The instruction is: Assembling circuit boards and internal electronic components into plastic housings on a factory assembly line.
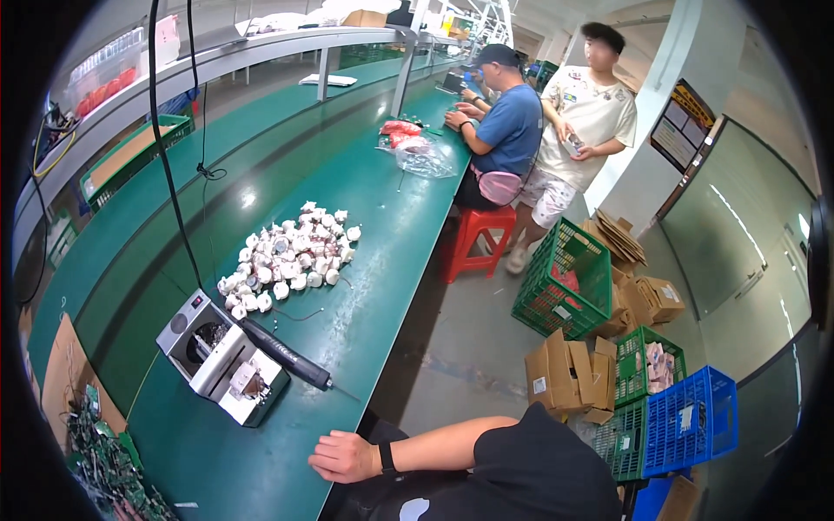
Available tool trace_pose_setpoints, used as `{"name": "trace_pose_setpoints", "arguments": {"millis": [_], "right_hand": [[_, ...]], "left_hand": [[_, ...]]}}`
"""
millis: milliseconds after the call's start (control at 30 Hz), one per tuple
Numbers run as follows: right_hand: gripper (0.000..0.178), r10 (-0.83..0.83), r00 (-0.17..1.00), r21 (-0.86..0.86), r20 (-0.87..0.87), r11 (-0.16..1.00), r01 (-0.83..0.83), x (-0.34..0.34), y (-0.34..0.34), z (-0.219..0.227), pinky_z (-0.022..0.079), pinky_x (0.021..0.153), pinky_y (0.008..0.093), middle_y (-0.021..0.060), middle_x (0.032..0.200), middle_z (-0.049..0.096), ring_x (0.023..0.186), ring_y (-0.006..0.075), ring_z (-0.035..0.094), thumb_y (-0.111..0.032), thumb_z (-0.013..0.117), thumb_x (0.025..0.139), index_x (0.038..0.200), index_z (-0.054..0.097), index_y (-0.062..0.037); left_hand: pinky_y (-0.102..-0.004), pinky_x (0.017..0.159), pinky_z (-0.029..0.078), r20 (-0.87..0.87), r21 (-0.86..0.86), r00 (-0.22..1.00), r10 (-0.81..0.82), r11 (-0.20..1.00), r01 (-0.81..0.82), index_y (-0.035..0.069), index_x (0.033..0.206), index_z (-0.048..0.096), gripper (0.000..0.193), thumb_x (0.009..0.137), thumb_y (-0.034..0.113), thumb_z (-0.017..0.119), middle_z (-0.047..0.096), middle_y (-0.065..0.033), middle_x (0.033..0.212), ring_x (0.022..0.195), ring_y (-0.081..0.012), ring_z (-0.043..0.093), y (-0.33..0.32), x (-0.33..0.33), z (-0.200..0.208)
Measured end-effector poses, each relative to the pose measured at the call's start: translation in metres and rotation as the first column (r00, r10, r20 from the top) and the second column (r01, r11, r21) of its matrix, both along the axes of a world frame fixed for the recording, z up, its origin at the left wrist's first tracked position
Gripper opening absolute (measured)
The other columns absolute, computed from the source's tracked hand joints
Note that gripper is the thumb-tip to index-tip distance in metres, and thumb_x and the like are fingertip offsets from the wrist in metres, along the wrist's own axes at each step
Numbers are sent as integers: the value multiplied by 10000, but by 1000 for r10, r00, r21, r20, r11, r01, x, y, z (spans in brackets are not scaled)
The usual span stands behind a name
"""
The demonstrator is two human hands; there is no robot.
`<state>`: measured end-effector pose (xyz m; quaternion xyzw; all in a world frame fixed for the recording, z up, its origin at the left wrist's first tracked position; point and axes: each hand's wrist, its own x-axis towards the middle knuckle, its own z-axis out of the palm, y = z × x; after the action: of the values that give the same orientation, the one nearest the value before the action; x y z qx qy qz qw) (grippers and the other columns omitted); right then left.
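My right hand (345, 456) rests at the near edge of the green bench (373, 286), its fingers curled in and nothing visible in them. A black band circles its wrist. My left hand is out of view. Just beyond the right hand stands a white and grey screw feeder (228, 360) with an open front tray. A black electric screwdriver (282, 350) lies against its side, its thin bit pointing toward the bench edge. Farther along sits a heap of small white round parts with thin wires (291, 256).
Green circuit boards (109, 456) crowd the lower left beside a cardboard sheet (71, 369). Black cables (160, 130) hang over the bench. Clear and red bags (421, 156) lie near a seated person (512, 122); another stands behind. Green crates (565, 278), cartons (560, 373) and a blue crate (695, 417) fill the right.
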<state>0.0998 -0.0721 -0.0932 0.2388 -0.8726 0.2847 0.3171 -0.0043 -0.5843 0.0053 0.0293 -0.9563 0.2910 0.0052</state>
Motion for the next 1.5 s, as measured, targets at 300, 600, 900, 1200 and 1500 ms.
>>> {"name": "trace_pose_setpoints", "arguments": {"millis": [300,600,900,1200,1500], "right_hand": [[84,-55,997,135,49,990,48,-5,-1,4,427,569,405,54,692,567,614,264,562,-74,679,789,792,631,-143],[63,17,1000,109,18,994,-18,0,-10,0,391,565,409,73,707,562,625,275,550,-36,668,835,879,670,-82],[81,-18,999,70,31,997,16,-4,-19,4,412,587,410,75,702,567,626,281,554,-52,691,799,870,667,-80],[92,-32,999,35,-10,999,33,-8,-12,11,411,572,381,48,715,591,629,252,570,-47,714,778,856,684,-85],[66,-42,999,52,7,998,41,3,-14,5,425,580,359,34,717,574,642,218,581,-88,741,816,857,695,-113]], "left_hand": [[-521,1232,293,-463,457,857,-225,768,449,153,1541,478,896,757,341,870,426,-156,1606,1488,-395,368,7,3,0],[-533,1259,270,-319,365,861,-395,787,496,202,1545,469,817,832,428,797,404,-109,1622,1511,-352,351,28,63,11],[-546,1105,409,-286,428,821,-493,701,570,127,1137,700,402,760,235,788,595,-124,1337,1334,-368,510,23,-17,-12],[-577,1144,349,-604,340,764,-229,793,506,95,1183,668,355,876,252,752,558,-110,1438,1433,-369,429,-24,-46,5],[-631,1257,168,-390,414,920,-51,882,224,99,1417,574,522,941,274,699,451,-107,1588,1544,-384,278,-18,7,32]]}}
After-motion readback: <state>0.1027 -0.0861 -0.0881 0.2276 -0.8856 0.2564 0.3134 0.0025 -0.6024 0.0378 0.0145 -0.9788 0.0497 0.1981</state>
